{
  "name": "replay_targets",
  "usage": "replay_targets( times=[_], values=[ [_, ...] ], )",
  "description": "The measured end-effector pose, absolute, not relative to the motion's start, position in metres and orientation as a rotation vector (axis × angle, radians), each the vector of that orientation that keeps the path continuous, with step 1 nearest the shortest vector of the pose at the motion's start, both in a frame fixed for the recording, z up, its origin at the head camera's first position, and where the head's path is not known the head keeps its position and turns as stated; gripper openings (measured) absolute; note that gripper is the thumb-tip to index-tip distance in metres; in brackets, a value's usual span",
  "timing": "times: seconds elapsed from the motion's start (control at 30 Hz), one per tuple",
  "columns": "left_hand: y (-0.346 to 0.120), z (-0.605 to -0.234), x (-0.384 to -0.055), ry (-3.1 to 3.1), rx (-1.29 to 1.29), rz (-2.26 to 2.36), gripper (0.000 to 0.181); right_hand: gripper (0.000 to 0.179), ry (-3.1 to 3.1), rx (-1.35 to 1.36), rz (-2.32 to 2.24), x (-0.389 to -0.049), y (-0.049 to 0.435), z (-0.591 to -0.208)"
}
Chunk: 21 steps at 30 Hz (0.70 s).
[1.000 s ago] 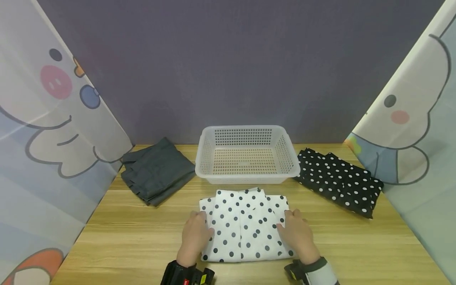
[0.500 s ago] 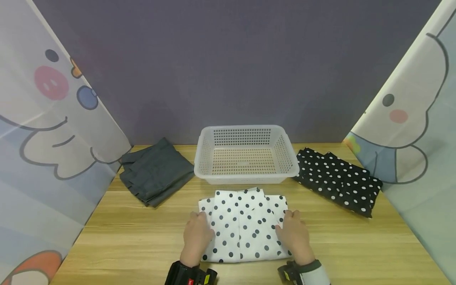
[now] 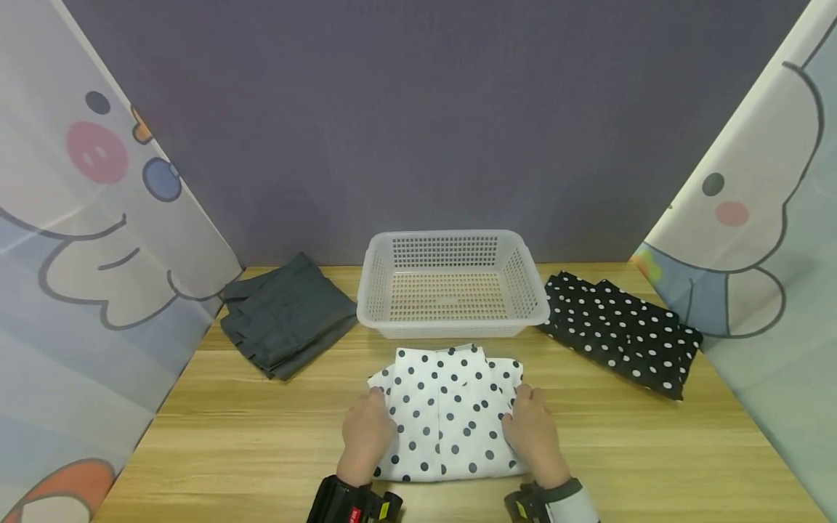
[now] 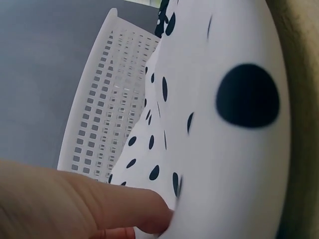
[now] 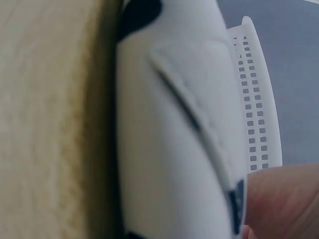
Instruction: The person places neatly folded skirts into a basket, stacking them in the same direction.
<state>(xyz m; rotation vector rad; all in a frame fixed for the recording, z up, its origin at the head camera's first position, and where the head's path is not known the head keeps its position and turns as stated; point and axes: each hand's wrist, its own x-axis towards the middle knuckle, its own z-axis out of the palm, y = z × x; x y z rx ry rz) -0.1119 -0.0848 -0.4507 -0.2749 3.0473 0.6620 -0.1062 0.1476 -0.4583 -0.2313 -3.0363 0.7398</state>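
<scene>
A folded white garment with dark polka dots (image 3: 451, 421) lies on the wooden table in the middle of the head view. My left hand (image 3: 368, 430) grips its left side. Close up in the left wrist view, the thumb (image 4: 134, 206) presses against the spotted fabric, which bulges up beside it. On the opposite side, my right hand (image 3: 532, 428) grips the right edge; a roll of the white fabric (image 5: 174, 124) fills the right wrist view. Fingertips under the fabric are mostly hidden.
Behind the garment stands a white perforated plastic basket (image 3: 451, 329) with nothing in it. A folded dark grey cloth (image 3: 294, 316) lies left of it, a folded black cloth with white dots (image 3: 621, 334) to the right. Printed panels flank the table (image 3: 229, 450).
Both hands have shifted slightly inward, toward each other. The white garment's side edges have come in with them, so it looks a little narrower. The basket and other cloths stay put.
</scene>
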Motion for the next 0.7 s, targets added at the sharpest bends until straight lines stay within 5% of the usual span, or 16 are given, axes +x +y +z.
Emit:
replay_targets(
  times=[0.7],
  values=[
    [-0.094, -0.439, -0.093, 3.075, -0.277, 0.984, 0.025, 0.044, -2.937, -0.261, 0.972, -0.091, 0.159, -0.455]
  ],
)
